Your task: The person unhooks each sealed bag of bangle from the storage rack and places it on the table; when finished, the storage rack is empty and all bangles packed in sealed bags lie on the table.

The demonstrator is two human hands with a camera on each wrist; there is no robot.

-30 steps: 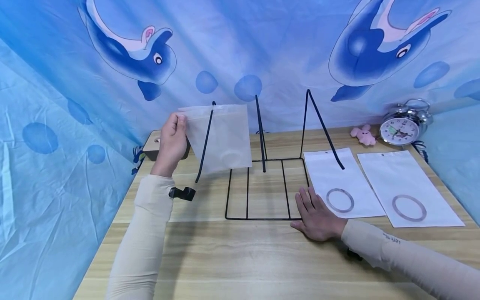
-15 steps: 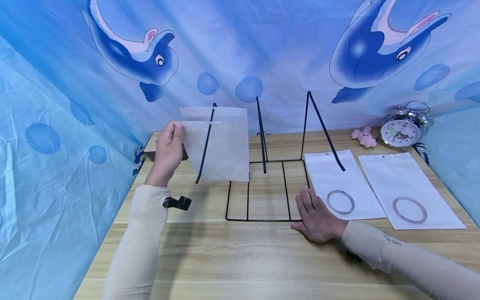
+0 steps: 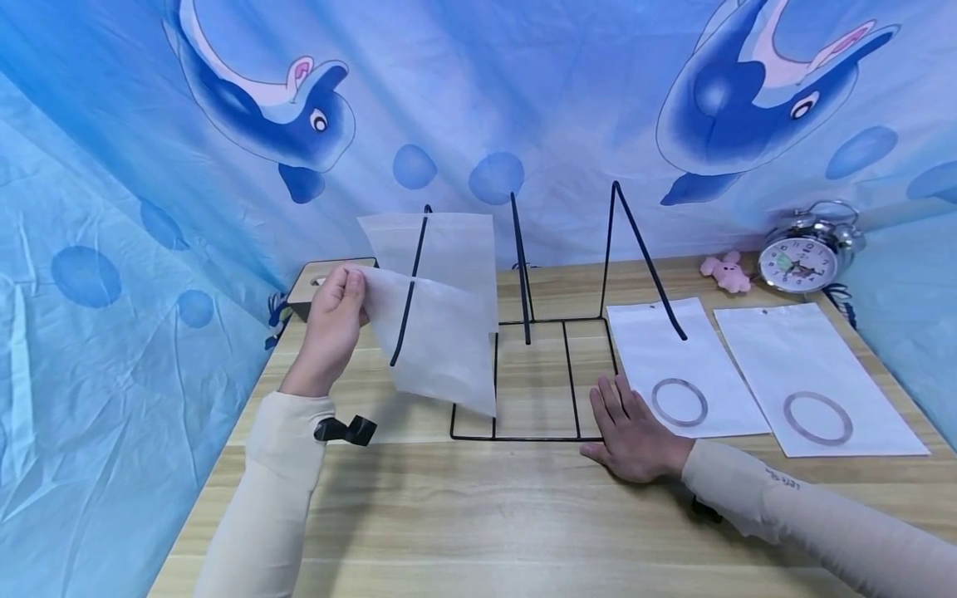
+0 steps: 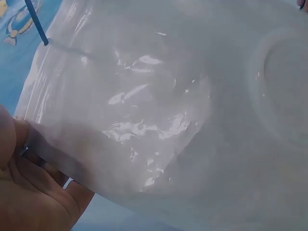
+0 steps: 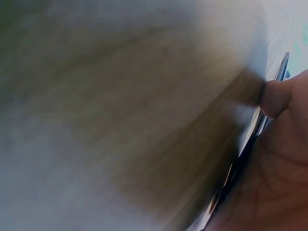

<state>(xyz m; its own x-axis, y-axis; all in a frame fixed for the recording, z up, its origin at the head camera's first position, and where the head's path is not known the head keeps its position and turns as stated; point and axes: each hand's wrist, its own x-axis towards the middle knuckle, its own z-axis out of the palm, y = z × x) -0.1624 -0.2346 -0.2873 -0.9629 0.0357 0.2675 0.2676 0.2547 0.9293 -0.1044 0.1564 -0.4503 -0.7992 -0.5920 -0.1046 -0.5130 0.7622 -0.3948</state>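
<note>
A black wire rack with three upright bent prongs stands on the table. My left hand pinches the upper left corner of a translucent white zip bag, threaded on the left prong. Behind it, higher on that prong, hangs another bag. In the left wrist view, the thumb and fingers of the left hand hold the edge of the glossy bag; a faint ring shows through it. My right hand lies with straight fingers on the rack's front right corner.
Two flat white bags with ring outlines lie right of the rack. Behind them are a pink toy and a silver alarm clock. A wood-topped box stands at the back left. A blue curtain hangs behind.
My left hand has moved down and slightly left, sliding the front bag down the left prong and away from the bag behind, which stays up. The right hand has stayed in place.
</note>
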